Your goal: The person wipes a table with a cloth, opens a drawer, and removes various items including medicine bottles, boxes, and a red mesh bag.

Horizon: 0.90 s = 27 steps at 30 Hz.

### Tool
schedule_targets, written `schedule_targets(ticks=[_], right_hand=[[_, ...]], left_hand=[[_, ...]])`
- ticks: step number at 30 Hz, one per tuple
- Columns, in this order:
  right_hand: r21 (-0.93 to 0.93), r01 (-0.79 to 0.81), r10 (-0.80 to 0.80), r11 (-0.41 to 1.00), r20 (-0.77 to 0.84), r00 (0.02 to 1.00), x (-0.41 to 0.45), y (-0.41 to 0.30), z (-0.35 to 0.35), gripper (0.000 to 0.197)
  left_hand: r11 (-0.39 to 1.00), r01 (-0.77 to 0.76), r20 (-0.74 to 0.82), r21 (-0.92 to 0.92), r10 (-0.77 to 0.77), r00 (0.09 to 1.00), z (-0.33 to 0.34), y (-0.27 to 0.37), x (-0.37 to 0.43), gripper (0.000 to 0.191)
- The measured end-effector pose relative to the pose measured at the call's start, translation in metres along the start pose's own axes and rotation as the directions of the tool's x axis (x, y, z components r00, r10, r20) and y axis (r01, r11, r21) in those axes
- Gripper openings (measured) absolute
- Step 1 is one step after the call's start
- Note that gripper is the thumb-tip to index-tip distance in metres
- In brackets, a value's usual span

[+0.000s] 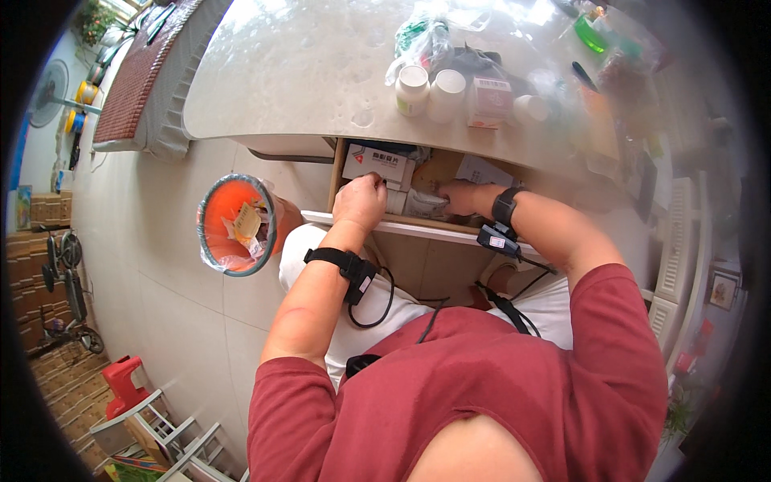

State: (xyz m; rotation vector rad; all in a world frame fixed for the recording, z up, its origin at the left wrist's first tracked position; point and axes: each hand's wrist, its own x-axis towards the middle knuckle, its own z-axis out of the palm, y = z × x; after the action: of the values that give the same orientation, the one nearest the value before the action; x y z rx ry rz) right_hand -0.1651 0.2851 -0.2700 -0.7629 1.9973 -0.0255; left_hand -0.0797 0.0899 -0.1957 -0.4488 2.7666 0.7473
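An open drawer (397,222) juts out beneath the table edge, holding boxes and packets. My left hand (361,199) is at its front left, fingers curled against a white printed box (374,164); whether it grips anything is hidden. Deeper on the right side, my right hand (461,197) reaches in with its fingertips at a crumpled whitish plastic packet (425,205); its grip cannot be made out. A white box with writing (482,171) lies behind the right hand. Both forearms wear black straps with small devices and cables.
White bottles (412,90), a pink-and-white box (490,102) and plastic bags (427,36) stand on the tabletop (289,78). An orange lined waste bin (238,226) stands left of the drawer. A red stool (123,385) and a grey metal frame (174,437) are at lower left.
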Motion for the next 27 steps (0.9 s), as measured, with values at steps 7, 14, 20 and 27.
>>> schedule_targets(ticks=[7,14,20,27], right_hand=[[0.238,0.161,-0.083,0.958,-0.309,0.947,-0.043,-0.001,-0.017,0.035],[0.397,0.163,0.023,0.903,-0.424,0.906,-0.047,-0.029,-0.045,0.044],[0.379,0.114,0.029,0.918,-0.352,0.936,0.034,-0.050,-0.036,0.051],[0.311,0.087,0.029,0.946,-0.350,0.936,0.060,-0.050,-0.031,0.071]], left_hand=[[0.997,0.069,0.041,0.019,-0.070,0.997,-0.001,-0.002,0.000,0.025],[0.999,-0.025,0.113,0.042,0.020,0.993,0.000,-0.003,-0.012,0.028],[0.992,-0.090,0.148,0.090,0.076,0.986,0.003,0.000,-0.015,0.029],[0.997,-0.057,0.170,0.050,0.048,0.984,-0.001,0.001,-0.017,0.029]])
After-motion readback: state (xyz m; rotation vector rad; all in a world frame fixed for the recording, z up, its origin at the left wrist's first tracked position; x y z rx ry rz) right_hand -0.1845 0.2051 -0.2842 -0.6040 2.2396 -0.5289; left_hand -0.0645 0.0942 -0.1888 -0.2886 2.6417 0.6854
